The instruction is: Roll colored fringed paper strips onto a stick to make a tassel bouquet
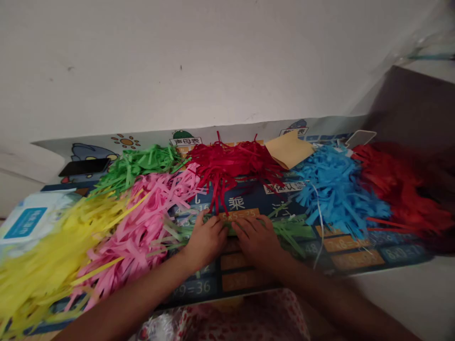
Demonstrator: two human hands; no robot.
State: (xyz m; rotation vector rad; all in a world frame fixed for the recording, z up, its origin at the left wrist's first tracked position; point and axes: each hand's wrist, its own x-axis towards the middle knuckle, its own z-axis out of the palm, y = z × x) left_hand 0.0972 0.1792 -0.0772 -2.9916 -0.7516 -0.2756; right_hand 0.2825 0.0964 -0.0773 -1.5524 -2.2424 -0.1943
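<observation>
A green fringed paper strip bundle point(293, 230) lies across the middle of the printed mat point(199, 285), its fringes spreading out on both sides of my hands. My left hand point(207, 238) is closed on its left part, fingers bent. Beside it, almost touching, my right hand point(258, 238) holds the middle and right part with curled fingers. The section between and under the fingers is mostly hidden. Just beyond my hands sits a dark red fringed bundle point(234, 163).
Pink point(152, 213), yellow point(64, 251) and bright green point(142, 163) fringes lie left, near a white packet point(39, 218) and black phone point(85, 167). Blue point(337, 184) and red point(401, 184) fringes lie right, with yellow paper point(289, 149) and white string point(320, 218). A wall point(177, 71) stands behind.
</observation>
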